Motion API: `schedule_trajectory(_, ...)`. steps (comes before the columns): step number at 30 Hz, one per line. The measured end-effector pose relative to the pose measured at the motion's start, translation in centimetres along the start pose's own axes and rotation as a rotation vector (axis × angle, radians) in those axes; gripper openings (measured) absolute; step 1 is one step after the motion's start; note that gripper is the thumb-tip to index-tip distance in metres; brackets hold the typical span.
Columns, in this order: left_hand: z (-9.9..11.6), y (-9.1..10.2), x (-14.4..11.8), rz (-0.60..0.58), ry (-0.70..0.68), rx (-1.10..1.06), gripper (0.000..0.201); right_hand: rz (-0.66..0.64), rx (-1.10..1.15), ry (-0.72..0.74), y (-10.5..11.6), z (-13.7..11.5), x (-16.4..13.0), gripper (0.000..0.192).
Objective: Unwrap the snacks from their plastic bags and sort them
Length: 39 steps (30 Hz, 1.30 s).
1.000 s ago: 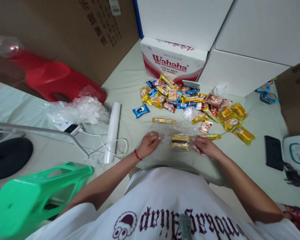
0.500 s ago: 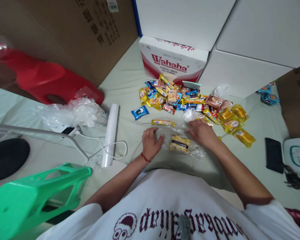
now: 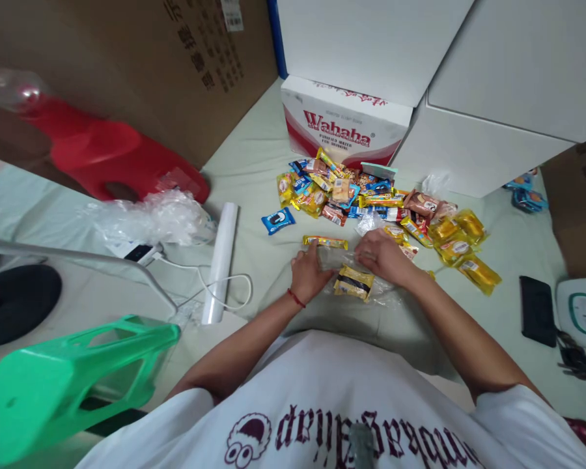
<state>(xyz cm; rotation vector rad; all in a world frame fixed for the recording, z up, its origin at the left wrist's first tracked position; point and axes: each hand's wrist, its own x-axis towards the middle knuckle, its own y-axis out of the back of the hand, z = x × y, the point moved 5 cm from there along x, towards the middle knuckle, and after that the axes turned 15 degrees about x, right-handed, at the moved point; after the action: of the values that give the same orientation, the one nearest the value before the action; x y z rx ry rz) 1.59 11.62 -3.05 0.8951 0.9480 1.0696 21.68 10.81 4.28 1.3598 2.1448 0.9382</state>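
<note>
A clear plastic bag [image 3: 378, 294] lies flat on the pale green sheet in front of me, with a yellow and black snack packet [image 3: 354, 282] inside it. My left hand [image 3: 308, 275] pinches the bag's far left edge, its fingertips beside a long yellow bar [image 3: 325, 242]. At the bag's far right edge, my right hand [image 3: 383, 255] grips the plastic close to the nearest gold packets. Just beyond both hands is a pile of wrapped snacks [image 3: 361, 192].
A Wahaha carton [image 3: 344, 127] and white boxes [image 3: 493, 98] stand behind the pile, and a cardboard box [image 3: 141, 58] at the back left. On the left are a red stool [image 3: 107, 163], crumpled plastic [image 3: 151, 218], a bag roll [image 3: 221, 260] and a green stool [image 3: 68, 384]. A black phone [image 3: 534, 309] lies on the right.
Both hands have moved from the bag's near side corners up to its far edge and closer together. The snack packet has shifted slightly inside the bag.
</note>
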Motion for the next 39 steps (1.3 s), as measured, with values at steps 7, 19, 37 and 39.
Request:
schedule_trajectory(7,-0.2,0.0,0.3,0.054,-0.062,0.031,0.013,-0.244,-0.118,-0.052,-5.0,-3.7,-4.8,0.034)
schedule_trajectory(19,-1.1,2.9,-2.2,-0.548,-0.071,-0.785,0.028,-0.124,-0.035,-0.095,-7.5,-4.5,-5.2,0.039)
schedule_trajectory(37,6.4,0.7,-4.3,0.111,-0.110,0.251,0.069,0.194,-0.117,-0.667,-5.7,1.9,-10.4,0.035)
schedule_trajectory(39,5.6,0.7,-3.8,0.166,-0.027,0.260,0.081,0.196,-0.139,-0.667,-5.6,1.6,-10.4,0.020)
